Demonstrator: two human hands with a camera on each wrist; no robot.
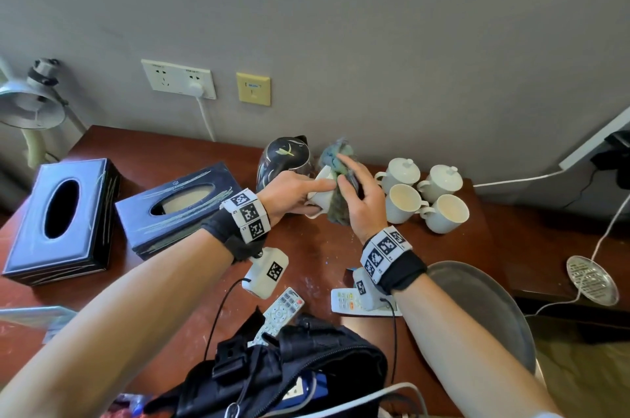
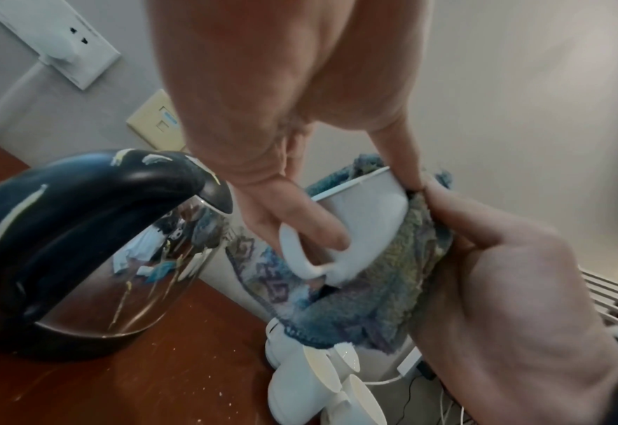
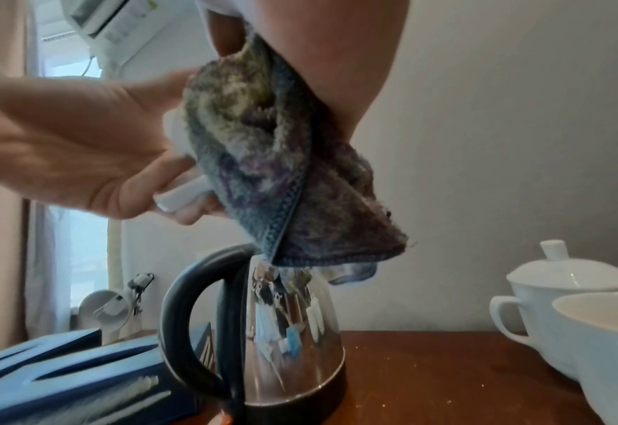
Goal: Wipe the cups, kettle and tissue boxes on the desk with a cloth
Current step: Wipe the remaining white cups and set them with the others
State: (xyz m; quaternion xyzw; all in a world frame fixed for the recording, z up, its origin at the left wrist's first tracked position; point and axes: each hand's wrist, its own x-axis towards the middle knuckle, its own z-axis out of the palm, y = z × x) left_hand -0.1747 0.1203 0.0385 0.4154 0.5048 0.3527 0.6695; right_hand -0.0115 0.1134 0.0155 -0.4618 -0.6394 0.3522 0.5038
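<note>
Cup (image 2: 365, 230) between left-hand fingers (image 2: 322, 227)

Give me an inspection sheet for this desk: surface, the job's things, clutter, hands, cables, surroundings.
Surface: reddish wooden desk, pale specks on it.
Job's things: white cup held in the air, cloth against it; kettle standing; four more cups, two lidded; two dark tissue boxes.
Clutter: two remote controls, black bag, metal tray.
Hands: left hand grips the cup; right hand holds the cloth.
Cables: white cord plugged into wall socket; more trailing at right.
Surroundings: grey wall, desk lamp at left.
</note>
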